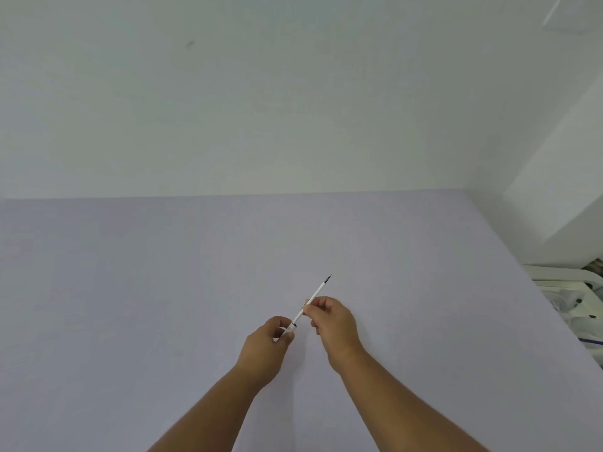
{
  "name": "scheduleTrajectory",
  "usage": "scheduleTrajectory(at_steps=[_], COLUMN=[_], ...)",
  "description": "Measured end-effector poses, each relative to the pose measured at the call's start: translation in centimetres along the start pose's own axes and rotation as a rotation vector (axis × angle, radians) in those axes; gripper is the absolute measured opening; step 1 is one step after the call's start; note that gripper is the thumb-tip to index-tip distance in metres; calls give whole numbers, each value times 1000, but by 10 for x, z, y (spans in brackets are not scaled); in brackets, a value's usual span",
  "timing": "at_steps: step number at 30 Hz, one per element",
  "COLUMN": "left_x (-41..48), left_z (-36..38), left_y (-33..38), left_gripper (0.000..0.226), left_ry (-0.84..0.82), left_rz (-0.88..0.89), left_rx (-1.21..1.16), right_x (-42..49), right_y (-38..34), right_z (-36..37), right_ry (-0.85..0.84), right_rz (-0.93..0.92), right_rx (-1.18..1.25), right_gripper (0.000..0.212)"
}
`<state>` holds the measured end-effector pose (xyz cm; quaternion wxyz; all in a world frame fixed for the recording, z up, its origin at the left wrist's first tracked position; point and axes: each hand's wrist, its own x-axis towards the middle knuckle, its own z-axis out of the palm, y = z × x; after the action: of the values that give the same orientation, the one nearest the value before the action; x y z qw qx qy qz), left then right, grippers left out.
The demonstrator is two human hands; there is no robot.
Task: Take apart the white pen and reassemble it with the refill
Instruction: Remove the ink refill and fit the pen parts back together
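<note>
A thin white refill (pixel 316 292) with a dark pointed tip slants up and to the right above the pale lilac table (pixel 130 288). My right hand (pixel 331 321) pinches it near its middle. The refill's lower end meets a short white pen piece (pixel 290 329) with a dark ring, which my left hand (pixel 266 345) grips between thumb and fingers. Most of that piece is hidden inside my left hand, so I cannot tell how long it is.
A plain white wall rises behind the table's far edge. At the right, beyond the table's edge, sits a white object with dark holes (pixel 567 298) and a white block (pixel 554 203) above it.
</note>
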<state>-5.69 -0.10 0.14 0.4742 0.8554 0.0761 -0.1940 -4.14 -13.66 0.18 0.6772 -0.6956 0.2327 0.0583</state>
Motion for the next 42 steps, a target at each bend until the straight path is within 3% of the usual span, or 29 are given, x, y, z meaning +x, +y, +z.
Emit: scheduleTrajectory(at_steps=[10,15,22,25,28,31,33,42], left_x=[-6,-5,-1,1,2,2,1,-1], left_z=[6,7,10,9,7,5,4,-4], left_y=[12,14,20,20,17,13,10,3], left_gripper=[9,8,11,11,14,23,25,29], left_ry=[-24,-34,-51,-52,-39,-50,-54,-44], left_rz=[42,59,48,33,18,29,29,8], left_rx=[-75,-36,-119,-159,-184,-186,-172,-149], right_x=[-8,1,4,11,24,31,35,41], right_y=[0,-15,-12,-14,-11,-1,8,29], right_z=[-11,-21,-22,-25,-33,-34,-31,-25], right_ry=[-99,-3,-190,-114,71,56,40,35], right_rz=[-3,-54,-71,-38,-85,-124,-163,-264], right_rx=[-52,51,-156,-145,-428,-919,-1112,-1363], right_gripper=[12,17,19,24,22,23,26,23])
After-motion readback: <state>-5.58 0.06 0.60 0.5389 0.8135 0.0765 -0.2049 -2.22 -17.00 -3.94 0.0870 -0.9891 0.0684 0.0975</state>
